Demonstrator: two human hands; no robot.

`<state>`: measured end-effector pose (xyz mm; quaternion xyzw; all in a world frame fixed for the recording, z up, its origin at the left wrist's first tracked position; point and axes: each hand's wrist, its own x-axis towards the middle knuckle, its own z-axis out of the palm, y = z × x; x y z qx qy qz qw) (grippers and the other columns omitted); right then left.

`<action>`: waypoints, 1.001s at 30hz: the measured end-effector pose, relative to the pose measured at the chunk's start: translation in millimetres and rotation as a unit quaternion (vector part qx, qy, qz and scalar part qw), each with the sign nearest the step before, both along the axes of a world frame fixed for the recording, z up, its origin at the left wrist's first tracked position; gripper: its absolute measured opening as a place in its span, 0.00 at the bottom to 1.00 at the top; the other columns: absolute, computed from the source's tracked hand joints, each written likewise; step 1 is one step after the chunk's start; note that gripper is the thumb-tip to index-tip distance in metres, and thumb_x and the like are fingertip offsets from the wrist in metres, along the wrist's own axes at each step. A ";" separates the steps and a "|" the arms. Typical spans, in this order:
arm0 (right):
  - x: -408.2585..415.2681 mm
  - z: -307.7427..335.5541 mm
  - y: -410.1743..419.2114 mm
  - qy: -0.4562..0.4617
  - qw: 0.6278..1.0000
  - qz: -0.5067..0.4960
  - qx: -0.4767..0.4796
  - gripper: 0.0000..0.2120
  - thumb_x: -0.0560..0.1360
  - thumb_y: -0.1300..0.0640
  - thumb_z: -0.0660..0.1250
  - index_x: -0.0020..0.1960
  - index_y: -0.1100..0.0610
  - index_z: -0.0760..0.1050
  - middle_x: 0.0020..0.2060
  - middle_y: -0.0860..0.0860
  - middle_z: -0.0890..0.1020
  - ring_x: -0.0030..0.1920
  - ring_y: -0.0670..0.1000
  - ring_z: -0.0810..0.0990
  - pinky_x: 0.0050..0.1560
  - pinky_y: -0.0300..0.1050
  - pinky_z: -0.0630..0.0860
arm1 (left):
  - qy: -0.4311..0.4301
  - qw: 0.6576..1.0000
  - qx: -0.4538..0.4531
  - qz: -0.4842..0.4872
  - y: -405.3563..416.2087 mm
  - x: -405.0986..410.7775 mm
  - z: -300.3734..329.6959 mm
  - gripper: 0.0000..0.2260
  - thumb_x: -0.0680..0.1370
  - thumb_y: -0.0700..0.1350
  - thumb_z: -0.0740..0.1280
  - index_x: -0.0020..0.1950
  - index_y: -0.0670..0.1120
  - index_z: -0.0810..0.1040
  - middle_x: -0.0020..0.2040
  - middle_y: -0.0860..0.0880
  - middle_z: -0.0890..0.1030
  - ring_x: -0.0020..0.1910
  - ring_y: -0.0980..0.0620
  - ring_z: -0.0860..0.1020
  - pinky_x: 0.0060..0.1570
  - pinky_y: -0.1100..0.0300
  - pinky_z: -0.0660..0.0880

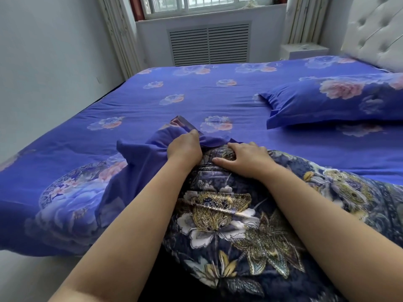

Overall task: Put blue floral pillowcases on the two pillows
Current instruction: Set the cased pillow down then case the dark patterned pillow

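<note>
Bed (152, 99): blue floral sheet | left hand (185, 149) fingers grip pillowcase (139, 153) | right hand (246, 159) seemingly clasps pillow (229, 214)

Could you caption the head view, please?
Left hand grips blue pillowcase; right hand holds dark floral pillow.
</note>
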<state>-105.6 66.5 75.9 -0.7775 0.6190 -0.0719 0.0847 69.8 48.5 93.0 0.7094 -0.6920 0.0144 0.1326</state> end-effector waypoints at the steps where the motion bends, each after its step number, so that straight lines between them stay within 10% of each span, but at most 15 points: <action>1: -10.3 5.5 -0.5 0.035 0.999 -0.017 0.034 0.51 0.62 0.19 0.51 0.76 0.48 0.56 0.72 0.53 0.67 0.71 0.57 0.64 0.68 0.59 0.58 | -0.006 1.000 -0.001 -0.003 -1.2 2.0 -0.9 0.14 0.77 0.39 0.58 0.62 0.44 0.70 0.55 0.39 0.79 0.54 0.40 0.79 0.43 0.53 0.71; 4: -42.0 10.2 -2.2 0.058 0.988 -0.062 0.125 0.56 0.52 0.17 0.53 0.69 0.52 0.64 0.66 0.53 0.74 0.65 0.56 0.71 0.66 0.58 0.64 | 0.038 0.999 0.001 -0.035 -4.3 6.7 -8.0 0.13 0.76 0.41 0.60 0.61 0.45 0.70 0.56 0.39 0.79 0.53 0.38 0.78 0.41 0.54 0.69; 12: -32.9 42.3 -28.1 0.107 0.990 0.043 -0.077 0.27 0.68 0.29 0.63 0.55 0.49 0.76 0.52 0.53 0.81 0.52 0.56 0.79 0.41 0.44 0.68 | 0.114 0.991 -0.059 -0.048 -8.3 13.1 4.5 0.12 0.78 0.44 0.60 0.59 0.45 0.76 0.55 0.40 0.80 0.55 0.39 0.77 0.48 0.53 0.71; 16: -13.5 96.1 -69.8 0.190 0.957 0.048 -0.212 0.23 0.75 0.35 0.57 0.48 0.55 0.75 0.46 0.54 0.81 0.48 0.56 0.79 0.48 0.47 0.69 | 0.140 0.983 -0.117 0.011 -8.2 32.8 23.1 0.09 0.77 0.43 0.60 0.50 0.41 0.77 0.50 0.38 0.80 0.52 0.37 0.77 0.44 0.53 0.70; 19: 11.4 83.3 -95.9 0.196 0.971 -0.020 -0.138 0.15 0.80 0.47 0.59 0.58 0.56 0.75 0.56 0.57 0.78 0.56 0.58 0.76 0.60 0.53 0.67 | 0.053 0.992 -0.104 0.037 -2.7 40.5 20.5 0.10 0.77 0.42 0.59 0.53 0.41 0.77 0.53 0.38 0.79 0.53 0.37 0.77 0.44 0.52 0.71; 25: 47.5 -20.4 -48.3 -0.030 0.992 0.021 -0.124 0.16 0.79 0.52 0.56 0.65 0.52 0.73 0.61 0.55 0.75 0.60 0.59 0.74 0.58 0.51 0.69 | 0.030 0.996 0.013 0.080 11.6 41.7 -6.4 0.12 0.78 0.41 0.56 0.58 0.40 0.74 0.59 0.37 0.77 0.58 0.37 0.75 0.53 0.50 0.71; 30: 60.1 -18.8 -38.0 -0.334 0.942 -0.025 0.015 0.24 0.79 0.38 0.49 0.47 0.51 0.80 0.48 0.50 0.84 0.51 0.56 0.80 0.56 0.56 0.74 | 0.249 0.964 0.093 -0.007 13.0 37.5 -10.1 0.14 0.77 0.36 0.53 0.33 0.44 0.70 0.39 0.37 0.77 0.38 0.39 0.79 0.40 0.49 0.78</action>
